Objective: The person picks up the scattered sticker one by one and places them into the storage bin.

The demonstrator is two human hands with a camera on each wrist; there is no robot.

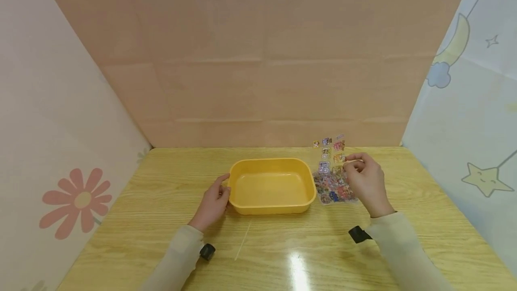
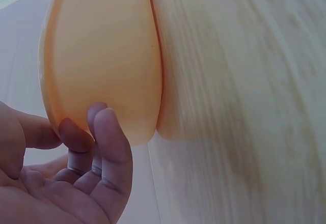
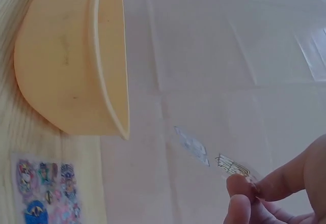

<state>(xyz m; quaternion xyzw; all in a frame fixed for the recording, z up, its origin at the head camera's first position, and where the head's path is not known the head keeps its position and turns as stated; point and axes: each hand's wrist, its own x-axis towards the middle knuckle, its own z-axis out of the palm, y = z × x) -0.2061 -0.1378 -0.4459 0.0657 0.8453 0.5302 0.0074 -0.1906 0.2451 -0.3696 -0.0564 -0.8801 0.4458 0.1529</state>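
A yellow plastic basin [image 1: 272, 210] sits on the table. My left hand [image 1: 212, 203] holds its left end; in the left wrist view, the curled fingers [image 2: 113, 147] lie against the outer wall and the thumb side meets the rim. Right of the basin, my right hand [image 1: 365, 183] pinches the edge of a clear sticker sheet [image 1: 326, 152] between thumb and index finger. That sheet stands raised, with small colourful prints in rows. Beneath it, more sticker sheets [image 1: 332, 194] lie flat beside the basin. In the right wrist view, only patches of the held sheet [image 3: 232, 164] show.
The wooden table [image 1: 169, 192] meets a creased tan backdrop [image 1: 262, 80] behind the basin. Pale printed panels stand at both sides, with a flower [image 1: 82, 200] on the left and a star [image 1: 487, 178] on the right. A thin pale strip [image 1: 243, 240] lies before the basin.
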